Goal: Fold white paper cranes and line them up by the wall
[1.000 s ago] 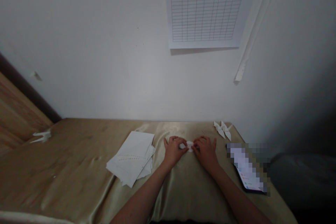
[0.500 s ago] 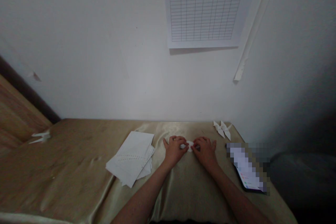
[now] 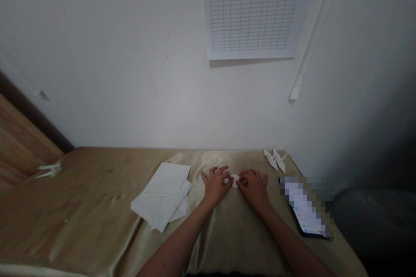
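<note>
A small piece of folded white paper (image 3: pixel 234 180) sits between my hands on the satin cloth, partly hidden by my fingers. My left hand (image 3: pixel 216 186) pinches its left side, and my right hand (image 3: pixel 253 189) pinches its right side. Beyond my right hand, near the back edge, stand two white origami cranes (image 3: pixel 274 160). A stack of white paper sheets (image 3: pixel 160 196) lies to the left of my left hand, with faint dotted markings on the top sheet.
A gold satin cloth (image 3: pixel 97 190) covers the table. A smartphone (image 3: pixel 305 210), its screen pixelated, lies at the right. Folded white paper (image 3: pixel 48 170) sits at the far left edge near a wooden panel (image 3: pixel 22 151). A gridded chart (image 3: pixel 251 13) hangs on the wall behind.
My left fingers have spread slightly, and both hands remain on the folded paper. The view has shifted very slightly.
</note>
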`<action>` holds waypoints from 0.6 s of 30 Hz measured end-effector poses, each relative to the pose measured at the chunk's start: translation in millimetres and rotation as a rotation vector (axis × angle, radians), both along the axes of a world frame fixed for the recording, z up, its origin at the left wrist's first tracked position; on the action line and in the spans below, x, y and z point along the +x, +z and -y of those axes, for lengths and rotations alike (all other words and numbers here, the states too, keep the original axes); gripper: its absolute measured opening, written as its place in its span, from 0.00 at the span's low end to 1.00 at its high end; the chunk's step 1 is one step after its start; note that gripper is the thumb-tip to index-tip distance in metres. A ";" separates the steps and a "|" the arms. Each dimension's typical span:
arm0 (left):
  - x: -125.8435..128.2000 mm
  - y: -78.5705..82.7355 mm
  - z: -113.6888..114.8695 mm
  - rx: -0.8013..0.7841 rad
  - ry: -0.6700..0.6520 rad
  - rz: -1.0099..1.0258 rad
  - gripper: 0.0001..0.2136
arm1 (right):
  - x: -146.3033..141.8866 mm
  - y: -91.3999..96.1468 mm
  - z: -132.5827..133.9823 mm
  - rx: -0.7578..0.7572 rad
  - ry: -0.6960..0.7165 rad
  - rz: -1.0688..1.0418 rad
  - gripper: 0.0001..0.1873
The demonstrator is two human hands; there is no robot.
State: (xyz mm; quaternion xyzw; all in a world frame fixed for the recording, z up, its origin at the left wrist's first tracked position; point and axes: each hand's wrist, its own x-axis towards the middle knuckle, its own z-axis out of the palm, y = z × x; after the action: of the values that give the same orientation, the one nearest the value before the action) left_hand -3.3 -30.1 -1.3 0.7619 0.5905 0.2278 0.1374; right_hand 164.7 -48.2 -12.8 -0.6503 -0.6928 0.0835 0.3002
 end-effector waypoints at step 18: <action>-4.9 3.9 -1.9 -0.061 -0.023 -0.067 0.09 | 7.4 -2.2 -5.4 -0.056 0.013 -0.006 0.07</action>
State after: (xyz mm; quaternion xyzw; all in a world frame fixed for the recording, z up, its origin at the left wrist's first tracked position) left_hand -8.2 -28.2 2.6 0.7713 0.5927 0.1823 0.1434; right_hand 172.1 -42.8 -15.1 -0.6536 -0.6935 0.1068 0.2836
